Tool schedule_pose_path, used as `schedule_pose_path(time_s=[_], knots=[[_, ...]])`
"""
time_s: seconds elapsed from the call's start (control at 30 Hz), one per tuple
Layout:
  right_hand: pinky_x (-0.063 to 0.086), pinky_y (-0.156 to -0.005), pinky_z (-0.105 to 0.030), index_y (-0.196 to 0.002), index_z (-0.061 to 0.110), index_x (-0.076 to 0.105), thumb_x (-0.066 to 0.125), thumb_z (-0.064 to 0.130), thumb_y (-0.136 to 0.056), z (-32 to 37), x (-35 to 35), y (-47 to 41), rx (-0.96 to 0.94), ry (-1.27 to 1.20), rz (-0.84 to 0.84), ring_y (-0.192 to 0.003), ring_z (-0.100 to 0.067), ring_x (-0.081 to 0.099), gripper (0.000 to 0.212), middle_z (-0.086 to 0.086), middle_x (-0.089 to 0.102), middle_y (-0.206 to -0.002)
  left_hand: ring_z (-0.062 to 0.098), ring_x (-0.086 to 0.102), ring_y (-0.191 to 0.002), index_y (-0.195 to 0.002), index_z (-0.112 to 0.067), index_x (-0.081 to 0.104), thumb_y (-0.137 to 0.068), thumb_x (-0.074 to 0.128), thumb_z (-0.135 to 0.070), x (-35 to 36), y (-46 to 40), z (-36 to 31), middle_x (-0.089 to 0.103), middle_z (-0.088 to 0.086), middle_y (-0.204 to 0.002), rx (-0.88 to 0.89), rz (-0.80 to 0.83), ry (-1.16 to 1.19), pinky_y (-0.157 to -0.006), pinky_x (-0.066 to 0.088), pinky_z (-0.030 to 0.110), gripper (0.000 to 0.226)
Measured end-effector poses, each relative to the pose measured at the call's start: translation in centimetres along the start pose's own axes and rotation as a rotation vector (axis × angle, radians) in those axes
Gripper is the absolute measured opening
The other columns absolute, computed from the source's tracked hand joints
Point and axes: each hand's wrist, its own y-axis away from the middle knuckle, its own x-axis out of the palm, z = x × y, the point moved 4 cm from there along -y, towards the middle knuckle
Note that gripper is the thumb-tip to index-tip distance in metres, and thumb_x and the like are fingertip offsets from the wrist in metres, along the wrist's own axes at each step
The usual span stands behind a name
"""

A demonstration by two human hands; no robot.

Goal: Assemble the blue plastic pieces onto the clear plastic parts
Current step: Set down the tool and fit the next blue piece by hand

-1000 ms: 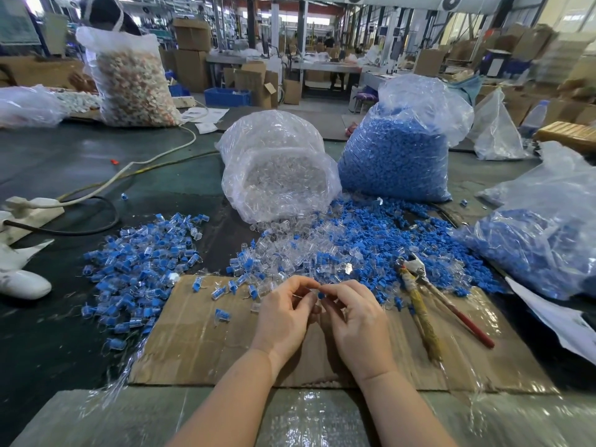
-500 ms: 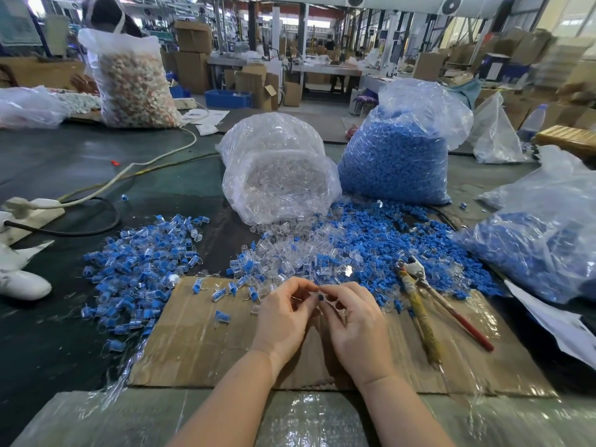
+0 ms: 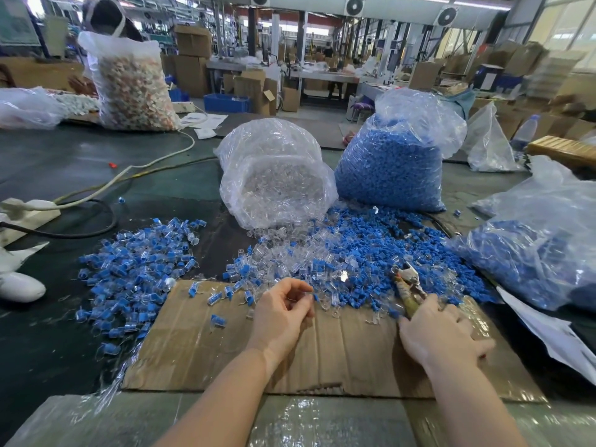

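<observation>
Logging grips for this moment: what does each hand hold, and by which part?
Left hand pinches a small clear part between thumb and fingertips. Right hand lies over the pliers' handles; a closed grip cannot be told.

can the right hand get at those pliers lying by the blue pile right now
Probably yes: the right hand already lies over the handles of the pliers, with nothing between them, though its grip is blurred.

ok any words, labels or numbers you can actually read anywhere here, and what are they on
None can be read.
Poster on the wall at far left: print too blurred.
White paper sheets behind the cable: marks too small.
Cardboard boxes in the background: no legible label.
</observation>
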Motion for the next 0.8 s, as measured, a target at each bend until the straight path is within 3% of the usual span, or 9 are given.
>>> schedule_pose_path(time_s=[0.17,0.27,0.33,0.4,0.47,0.6,0.8], knots=[[0.034,-0.096,-0.053,-0.115,0.011,0.042,0.042,0.035,-0.094,0.6,-1.2,0.4,-0.063,-0.046,-0.056,-0.119,-0.034,0.036,0.032,-0.018,0.040,-0.127,0.011,0.056,-0.053,-0.089,-0.011,0.062,-0.089,0.056,0.000,-0.2,-0.3,-0.4,0.062,0.005,-0.063,-0.075,0.014,0.112,-0.054,0.050,0.024,0.013],[0.041,-0.091,-0.045,-0.101,0.011,0.043,0.042,0.036,-0.094,1.6,-2.6,1.1,-0.164,-0.042,-0.146,-0.109,-0.031,0.041,0.026,-0.016,0.043,-0.116,0.013,0.054,-0.051,-0.090,-0.009,0.062,-0.089,0.056,-0.001,-0.3,-0.6,-0.6,0.061,0.003,-0.061,-0.125,-0.011,0.186,-0.048,0.047,0.028,0.010],[0.044,-0.087,-0.038,-0.090,0.012,0.042,0.037,0.035,-0.096,2.9,-3.4,1.8,-0.329,-0.107,-0.160,-0.095,-0.024,0.045,0.023,-0.010,0.048,-0.102,0.013,0.054,-0.052,-0.091,-0.009,0.062,-0.089,0.056,-0.002,-0.4,-1.0,-1.0,0.061,0.004,-0.062,-0.146,-0.031,0.234,-0.047,0.046,0.028,0.009],[0.045,-0.070,-0.031,-0.079,0.014,0.043,0.038,0.028,-0.096,4.4,-3.9,2.8,-0.496,-0.328,-0.037,-0.074,-0.018,0.047,0.023,-0.003,0.051,-0.080,0.011,0.056,-0.051,-0.090,-0.009,0.062,-0.088,0.057,-0.001,-0.7,-1.6,-1.5,0.062,0.003,-0.061,-0.162,-0.048,0.271,-0.048,0.048,0.024,0.010],[0.035,-0.056,-0.027,-0.069,0.013,0.041,0.042,0.020,-0.093,5.7,-4.1,4.0,-0.560,-0.570,0.171,-0.058,-0.017,0.041,0.025,-0.001,0.045,-0.064,0.008,0.057,-0.050,-0.089,-0.009,0.062,-0.087,0.058,0.000,-1.1,-2.2,-1.8,0.063,0.001,-0.061,-0.178,-0.068,0.297,-0.046,0.048,0.020,0.010],[0.038,-0.063,-0.035,-0.074,0.015,0.046,0.044,0.018,-0.091,6.9,-3.3,5.9,-0.562,-0.724,0.456,-0.069,-0.021,0.042,0.017,-0.009,0.042,-0.073,0.009,0.060,-0.052,-0.082,-0.010,0.062,-0.085,0.059,0.002,-1.9,-3.1,-1.9,0.061,0.004,-0.068,-0.180,-0.136,0.296,-0.046,0.047,0.019,0.013],[0.047,-0.061,-0.030,-0.081,0.010,0.049,0.049,0.005,-0.086,7.6,-2.8,7.0,-0.554,-0.823,0.641,-0.074,-0.020,0.045,0.007,-0.008,0.044,-0.077,0.005,0.060,-0.047,-0.079,-0.010,0.063,-0.085,0.059,0.003,-3.3,-3.4,-1.3,0.061,0.004,-0.064,-0.200,-0.189,0.267,-0.044,0.047,0.018,0.014]])
